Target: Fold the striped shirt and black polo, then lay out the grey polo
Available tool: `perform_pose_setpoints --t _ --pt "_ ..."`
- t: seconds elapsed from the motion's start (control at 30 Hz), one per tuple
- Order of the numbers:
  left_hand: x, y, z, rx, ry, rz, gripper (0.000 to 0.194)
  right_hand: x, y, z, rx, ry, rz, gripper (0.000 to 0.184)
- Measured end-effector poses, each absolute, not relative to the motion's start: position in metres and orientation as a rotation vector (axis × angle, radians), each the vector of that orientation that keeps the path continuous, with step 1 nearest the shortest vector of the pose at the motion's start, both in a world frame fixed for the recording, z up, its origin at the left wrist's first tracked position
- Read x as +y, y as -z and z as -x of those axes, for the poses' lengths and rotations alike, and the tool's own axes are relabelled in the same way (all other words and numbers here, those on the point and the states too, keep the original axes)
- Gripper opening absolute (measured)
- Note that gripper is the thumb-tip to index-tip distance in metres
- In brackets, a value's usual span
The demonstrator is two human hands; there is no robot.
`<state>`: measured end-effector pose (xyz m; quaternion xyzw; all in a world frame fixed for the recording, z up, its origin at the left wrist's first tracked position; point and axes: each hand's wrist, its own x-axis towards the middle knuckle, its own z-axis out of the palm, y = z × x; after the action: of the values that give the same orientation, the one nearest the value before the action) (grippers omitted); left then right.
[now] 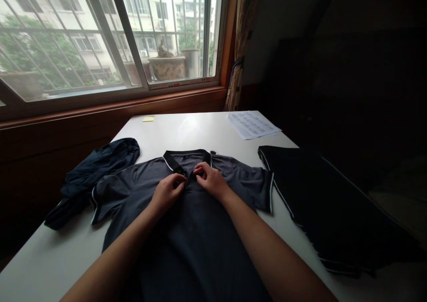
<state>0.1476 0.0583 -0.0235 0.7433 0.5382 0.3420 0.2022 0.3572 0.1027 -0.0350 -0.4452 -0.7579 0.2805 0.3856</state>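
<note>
A dark grey polo shirt [200, 222] lies front up across the white table, its short sleeves spread and its black collar [187, 153] with white edging toward the far side. My left hand [168, 191] is closed on the left edge of the button placket [182, 173], just below small round buttons. On the other side of the neck opening, my right hand [210, 179] pinches the placket's right edge between thumb and fingers. Both hands sit close together, and the fingers partly hide the cloth they grip.
The white table [187, 130] holds a crumpled dark navy garment [100, 164] at left and a black garment with white piping [320, 199] at right, hanging over the edge. Printed sheets [253, 124] and a yellow sticky note [148, 118] lie at the back, below a barred window [133, 35].
</note>
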Motion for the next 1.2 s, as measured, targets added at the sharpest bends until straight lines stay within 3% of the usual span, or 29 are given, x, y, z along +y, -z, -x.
perform_pose_setpoints --t 0.27,0.5,0.63,0.77,0.97,1.2 --pt "0.058 0.027 -0.150 1.577 -0.914 -2.074 0.020 0.099 0.035 -0.355 -2.048 -0.689 1.085 0.041" --pt "0.059 0.028 -0.153 1.639 -0.867 -2.165 0.013 0.098 0.032 -0.355 -2.171 -0.633 0.994 0.014" --pt "0.059 0.024 -0.155 1.630 -0.850 -2.135 0.008 0.100 0.035 -0.355 -2.200 -0.624 0.965 0.008" --pt "0.059 0.022 -0.157 1.602 -0.876 -2.081 0.008 0.102 0.040 -0.356 -2.219 -0.609 0.926 0.010" --pt "0.059 0.021 -0.160 1.550 -0.944 -1.929 0.026 0.104 0.040 -0.356 -2.212 -0.644 0.886 0.014" --pt "0.057 0.017 -0.164 1.586 -0.988 -1.840 0.021 0.102 0.037 -0.357 -2.199 -0.676 0.874 0.017"
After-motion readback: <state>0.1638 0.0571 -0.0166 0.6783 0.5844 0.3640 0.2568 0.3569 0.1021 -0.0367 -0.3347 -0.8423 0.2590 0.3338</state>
